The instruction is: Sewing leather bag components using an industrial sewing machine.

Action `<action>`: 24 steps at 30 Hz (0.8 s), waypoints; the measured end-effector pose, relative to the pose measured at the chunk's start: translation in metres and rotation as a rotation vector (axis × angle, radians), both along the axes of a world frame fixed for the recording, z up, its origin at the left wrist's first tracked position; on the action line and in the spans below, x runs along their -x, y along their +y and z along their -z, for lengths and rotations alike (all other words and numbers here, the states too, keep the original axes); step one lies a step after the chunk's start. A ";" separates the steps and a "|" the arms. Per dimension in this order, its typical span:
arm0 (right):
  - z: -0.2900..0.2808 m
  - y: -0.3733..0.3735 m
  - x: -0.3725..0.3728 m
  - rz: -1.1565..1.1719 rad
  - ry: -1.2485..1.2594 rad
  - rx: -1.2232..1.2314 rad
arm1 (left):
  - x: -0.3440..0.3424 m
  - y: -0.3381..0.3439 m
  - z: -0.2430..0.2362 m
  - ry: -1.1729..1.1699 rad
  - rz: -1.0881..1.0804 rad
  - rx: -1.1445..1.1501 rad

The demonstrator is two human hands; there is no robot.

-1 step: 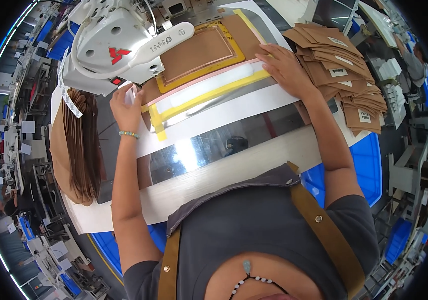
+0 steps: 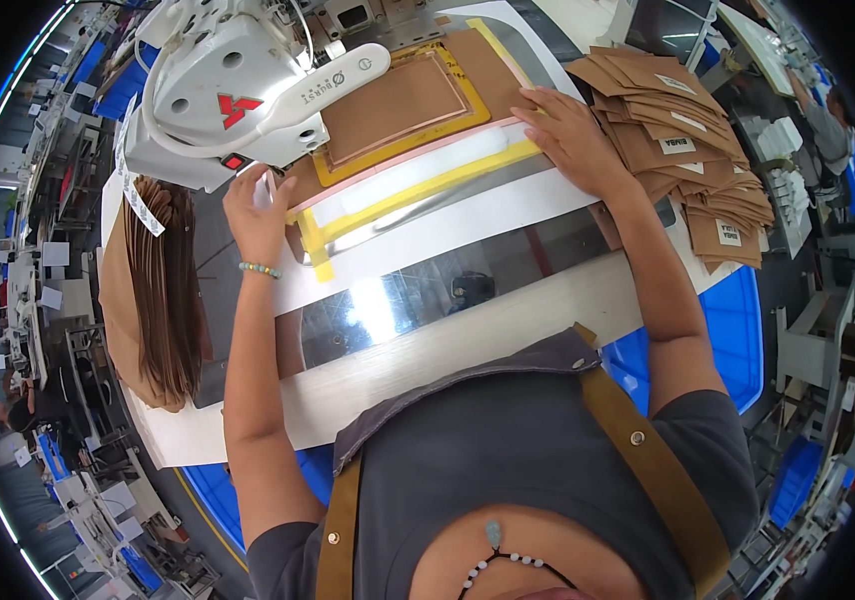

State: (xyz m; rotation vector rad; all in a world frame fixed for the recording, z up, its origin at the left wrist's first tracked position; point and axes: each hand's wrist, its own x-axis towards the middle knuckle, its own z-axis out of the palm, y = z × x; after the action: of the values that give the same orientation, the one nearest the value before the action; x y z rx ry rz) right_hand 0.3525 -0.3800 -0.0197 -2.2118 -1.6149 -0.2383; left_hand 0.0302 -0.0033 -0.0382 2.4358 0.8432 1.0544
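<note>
My left hand point(image 2: 256, 222) is at the left end of the work, just below the white sewing machine head point(image 2: 218, 95). Its fingers are bent around a small whitish thing point(image 2: 265, 189) whose kind I cannot make out. On the right, my right hand point(image 2: 576, 150) lies with outstretched fingers on the right edge of a brown panel point(image 2: 493, 75). A yellow rectangular frame point(image 2: 416, 150) lies on the panel, with brown material inside it. Along the near side run a white strip point(image 2: 428, 172) and yellow tape point(image 2: 423, 203). The machine head partly covers the frame's left side.
A fanned stack of brown pieces point(image 2: 113, 330) stands at the left. Piled brown pieces with white labels point(image 2: 663, 140) lie at the right. A shiny metal plate point(image 2: 418, 300) spans the near table. Blue bins point(image 2: 733, 330) sit below the table edge.
My left hand has shifted very slightly to the right. My right hand stays in place on the panel.
</note>
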 end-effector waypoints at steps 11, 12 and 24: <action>0.001 0.003 0.000 0.003 0.002 -0.017 | -0.056 -0.013 -0.015 -0.123 0.460 0.738; 0.003 0.003 -0.001 0.003 -0.018 -0.020 | -0.058 -0.012 -0.012 -0.111 0.459 0.742; -0.022 0.058 0.028 -0.260 -0.026 -0.160 | -0.006 0.023 0.009 0.061 0.261 -0.059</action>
State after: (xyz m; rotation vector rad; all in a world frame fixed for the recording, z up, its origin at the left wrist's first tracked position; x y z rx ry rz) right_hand 0.3250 -0.3215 0.0025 -1.8663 -1.8086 -0.3117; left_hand 0.0360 0.0200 -0.0473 2.5522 0.4993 0.9232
